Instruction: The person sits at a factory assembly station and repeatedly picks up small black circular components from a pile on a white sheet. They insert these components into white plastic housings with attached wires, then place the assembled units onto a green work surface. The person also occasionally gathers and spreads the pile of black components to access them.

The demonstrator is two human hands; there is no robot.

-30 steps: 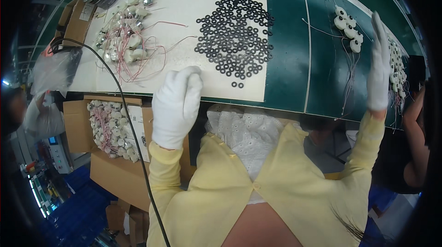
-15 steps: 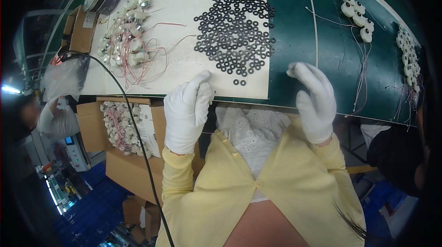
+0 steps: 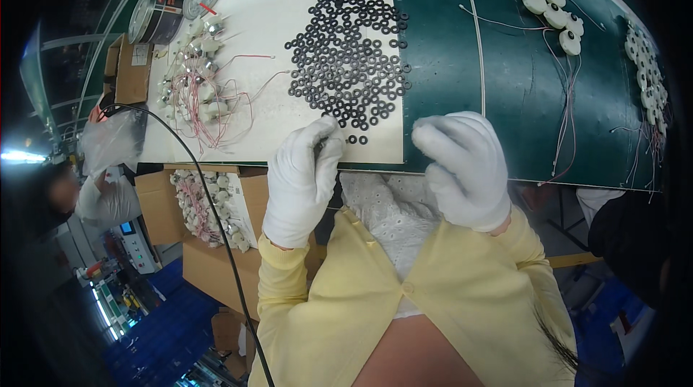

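Observation:
Many small black rings (image 3: 354, 62) lie spread over the white sheet in the middle of the table. My left hand (image 3: 302, 181), in a white glove, is at the table's front edge beside the nearest rings. Its fingers are curled toward the thumb, and whatever they hold is hidden. To the right, my right hand (image 3: 465, 170), also gloved, hovers by the table edge over the green surface. Its fingers are bent but apart from the thumb, with nothing visible between them. White round parts with pink and white wires (image 3: 198, 76) are heaped left of the rings.
White parts with black rings on them (image 3: 554, 8) lie at the far right, near another row (image 3: 646, 76). An open carton (image 3: 159, 203) of wired parts stands below the table's left edge. A tin (image 3: 155, 17) stands at back left; a black cable (image 3: 198, 159) hangs in front.
My right hand has moved left, closer to my left hand. My left hand has shifted slightly right and its fingers have curled differently. The whole view has also shifted a little.

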